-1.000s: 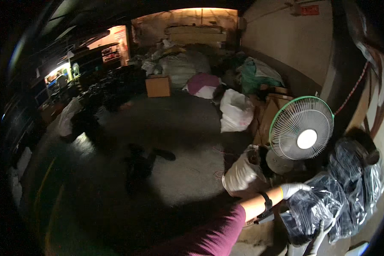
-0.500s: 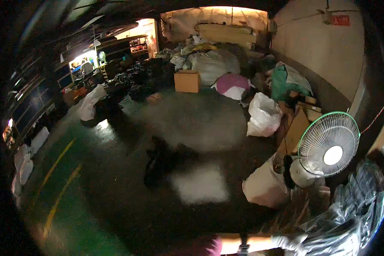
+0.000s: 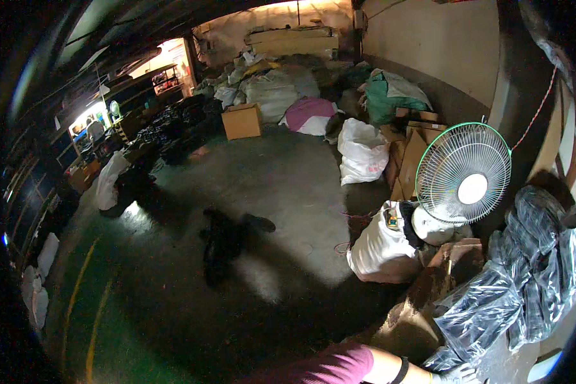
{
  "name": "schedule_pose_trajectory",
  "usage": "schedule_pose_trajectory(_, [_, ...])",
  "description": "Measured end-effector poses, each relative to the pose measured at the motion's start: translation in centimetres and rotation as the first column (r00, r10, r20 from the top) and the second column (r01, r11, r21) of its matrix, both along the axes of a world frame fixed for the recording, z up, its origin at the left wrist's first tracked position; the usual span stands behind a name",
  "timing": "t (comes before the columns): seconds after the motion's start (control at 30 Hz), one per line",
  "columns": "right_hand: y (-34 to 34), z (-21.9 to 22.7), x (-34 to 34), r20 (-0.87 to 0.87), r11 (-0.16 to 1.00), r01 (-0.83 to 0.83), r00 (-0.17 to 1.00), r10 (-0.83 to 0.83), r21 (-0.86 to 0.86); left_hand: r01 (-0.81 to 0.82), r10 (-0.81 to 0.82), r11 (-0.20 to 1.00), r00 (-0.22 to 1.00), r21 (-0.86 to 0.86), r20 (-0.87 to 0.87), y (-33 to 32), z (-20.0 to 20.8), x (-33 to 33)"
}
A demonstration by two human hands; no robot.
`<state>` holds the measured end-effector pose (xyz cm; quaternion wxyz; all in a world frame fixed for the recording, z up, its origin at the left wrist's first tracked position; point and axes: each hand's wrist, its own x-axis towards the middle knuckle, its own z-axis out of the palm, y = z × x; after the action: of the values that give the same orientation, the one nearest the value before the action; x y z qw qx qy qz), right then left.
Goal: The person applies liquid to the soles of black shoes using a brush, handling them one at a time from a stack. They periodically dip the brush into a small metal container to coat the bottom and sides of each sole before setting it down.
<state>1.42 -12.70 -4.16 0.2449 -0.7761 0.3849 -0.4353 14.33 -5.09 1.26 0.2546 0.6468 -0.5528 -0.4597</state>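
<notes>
My left hand [image 3: 457, 374] wears a light grey glove and reaches in at the lower right, below a maroon sleeve and a black wristband. Its fingers look stretched out on the pale work surface [image 3: 498, 363], beside the lower edge of a heap of black goods in clear plastic bags [image 3: 483, 310]. The frame's bottom edge cuts off part of the hand. The glossy bags spread up along the right side. My right hand is out of view.
A green-rimmed fan [image 3: 464, 173] stands above a white sack [image 3: 381, 249] and brown cardboard [image 3: 406, 323]. Farther off are another white sack [image 3: 363, 152], a cardboard box [image 3: 242, 121] and piled bundles [image 3: 278, 93]. Something dark [image 3: 224, 243] lies on the floor.
The view has swung to the right and down, so the room sits farther left and higher. More sleeve shows, and my left hand appears lower, at the plastic's edge.
</notes>
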Motion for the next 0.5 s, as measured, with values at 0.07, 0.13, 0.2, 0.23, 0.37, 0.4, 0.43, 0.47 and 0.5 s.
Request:
schedule_pose_trajectory(0.07, [-0.1, 1.6, 3.8, -0.012, 0.996, -0.087, 0.996, 0.087, -0.005, -0.075, 0.079, 0.996, 0.992, -0.041, 0.097, 1.5, 0.9, 2.5])
schedule_pose_trajectory(0.13, [-0.3, 3.0, 7.4, -0.027, 0.985, -0.170, 0.985, 0.170, -0.010, -0.141, 0.156, 0.986, 0.970, -0.090, 0.187, 2.6, 1.8, 4.8])
schedule_pose_trajectory(0.2, [-0.3, 4.6, 11.0, -0.043, 0.968, -0.252, 0.967, 0.251, -0.016, -0.203, 0.237, 0.968, 0.933, -0.148, 0.270, 3.5, 2.9, 7.0])
schedule_pose_trajectory(0.23, [-0.5, 5.5, 12.6, -0.052, 0.958, -0.286, 0.957, 0.285, -0.020, -0.225, 0.272, 0.958, 0.912, -0.180, 0.308, 3.8, 3.5, 8.1])
schedule_pose_trajectory(0.37, [-0.9, 8.4, 15.7, -0.097, 0.959, -0.285, 0.954, 0.283, -0.007, -0.168, 0.288, 0.941, 0.855, -0.294, 0.431, 3.2, 5.9, 10.4])
schedule_pose_trajectory(0.4, [-1.0, 9.1, 15.6, -0.114, 0.972, -0.234, 0.966, 0.234, 0.010, -0.106, 0.247, 0.943, 0.857, -0.314, 0.452, 2.6, 6.5, 10.2])
schedule_pose_trajectory(0.43, [-0.8, 9.4, 14.3, -0.126, 0.987, -0.160, 0.979, 0.163, 0.032, -0.021, 0.185, 0.944, 0.860, -0.329, 0.475, 2.0, 7.0, 9.2])
schedule_pose_trajectory(0.47, [0.3, 10.1, 13.3, -0.129, 0.995, -0.086, 0.987, 0.093, 0.058, 0.065, 0.124, 0.938, 0.855, -0.341, 0.503, 1.9, 8.5, 7.9])
schedule_pose_trajectory(0.5, [1.1, 9.8, 10.1, -0.157, 0.993, 0.069, 0.986, -0.053, 0.095, 0.215, -0.009, 0.912, 0.861, -0.349, 0.508, 1.3, 8.4, 5.6])
